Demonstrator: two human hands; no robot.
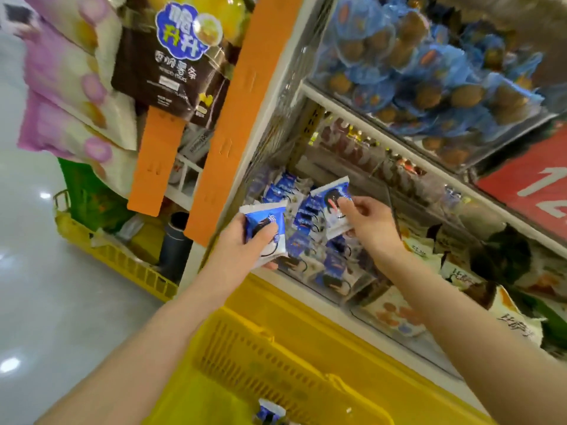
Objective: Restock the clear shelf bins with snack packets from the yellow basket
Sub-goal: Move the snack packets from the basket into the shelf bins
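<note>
Nearest the camera, below the clear bin (365, 283), is the yellow basket (276, 357); one blue-and-white snack packet (270, 412) shows in its bottom. Both forearms cross above the basket toward the bin.

In front of the bin's left end, the left hand (245, 240) has its fingers and thumb curled round a small stack of packets (271, 228), held just short of the opening. Over the middle of the bin, the right hand (368, 219) pinches a single packet (333, 207) by its right edge and holds it tilted above the contents. The bin is well filled with the same blue-and-white packets (306, 240), lying jumbled.

Right of the bin, a neighbouring bin (395, 317) holds cream packets with orange print. Left of the bin, an orange upright strip (233, 118) runs along the shelf end and borders the left hand's approach. Further left and lower, a second yellow crate (122, 265) sits on the pale floor (30, 271) with mixed goods in it.

Above the bin, a higher bin (414, 72) is packed with blue-wrapped round snacks. Up and right of the bin hangs a red sign (527, 185); up and left, a dark snack bag (175, 65) and pink-and-cream bags (67, 87).
</note>
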